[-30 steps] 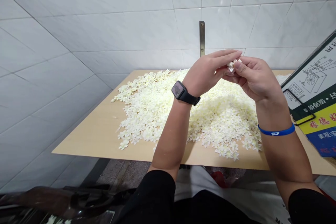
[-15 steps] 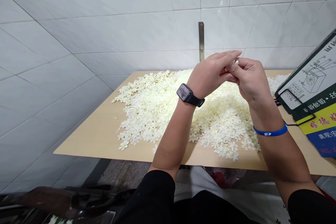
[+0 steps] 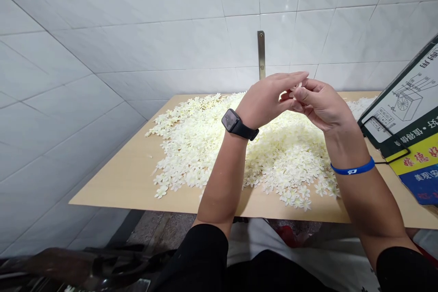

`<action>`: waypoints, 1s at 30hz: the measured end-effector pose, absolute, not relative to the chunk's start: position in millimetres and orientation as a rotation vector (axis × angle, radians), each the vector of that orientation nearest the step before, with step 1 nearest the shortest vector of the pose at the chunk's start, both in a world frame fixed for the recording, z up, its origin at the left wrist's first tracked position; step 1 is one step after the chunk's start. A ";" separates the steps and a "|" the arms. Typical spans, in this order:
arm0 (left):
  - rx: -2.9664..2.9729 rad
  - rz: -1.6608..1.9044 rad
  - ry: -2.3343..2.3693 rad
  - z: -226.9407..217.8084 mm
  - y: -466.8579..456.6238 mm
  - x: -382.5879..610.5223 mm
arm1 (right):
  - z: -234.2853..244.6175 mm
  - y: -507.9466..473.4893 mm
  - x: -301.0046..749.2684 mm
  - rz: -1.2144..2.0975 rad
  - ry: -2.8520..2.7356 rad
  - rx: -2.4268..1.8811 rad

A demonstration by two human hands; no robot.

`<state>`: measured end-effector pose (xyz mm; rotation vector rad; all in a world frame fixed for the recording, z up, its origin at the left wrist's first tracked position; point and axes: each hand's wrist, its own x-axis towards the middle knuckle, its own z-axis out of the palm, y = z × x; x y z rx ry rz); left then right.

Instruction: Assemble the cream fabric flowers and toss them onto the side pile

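Above the heap, my two hands meet with their fingertips close together. My left hand [image 3: 267,100], with a black watch at its wrist, bends its fingers and thumb around a small white flower [image 3: 299,85], mostly hidden between the fingers. From the right, my right hand [image 3: 325,106] pinches at the same flower with thumb and index finger. Beneath both lies a wide pile of pale, yellowish-white artificial flower heads [image 3: 201,141], flat and loose, partly covered by my forearms.
The pile spreads over a light tan tabletop [image 3: 116,178]. At the right stands a printed carton [image 3: 410,114] with a black wire stand [image 3: 398,139] against it. White tiled walls close off the back and left; a metal strip [image 3: 261,52] is fixed to the back wall.
My left hand has shifted slightly left and down, and its fingertips have drawn back a little from my right hand. More of my right fingers shows. The pile looks unchanged.
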<state>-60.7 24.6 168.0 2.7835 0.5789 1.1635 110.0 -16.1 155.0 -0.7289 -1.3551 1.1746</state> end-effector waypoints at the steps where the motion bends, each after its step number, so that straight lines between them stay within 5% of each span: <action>1: 2.791 1.172 0.608 166.6 24.8 -58.6 | 154.0 -16.1 107.9 1.102 -1.335 -0.745; 4: 2.774 1.207 0.639 164.0 25.2 -53.9 | 153.9 -18.2 105.6 0.970 -1.293 -0.750; 15: 2.676 1.223 0.514 171.1 19.6 -66.5 | 157.2 -18.9 117.3 1.266 -1.410 -0.656; 24: 2.755 1.261 0.546 157.0 30.9 -48.2 | 156.5 -19.3 110.9 0.958 -1.369 -0.720; 30: 2.628 1.274 0.376 164.7 26.7 -64.4 | 161.2 -22.6 123.2 1.163 -1.456 -0.718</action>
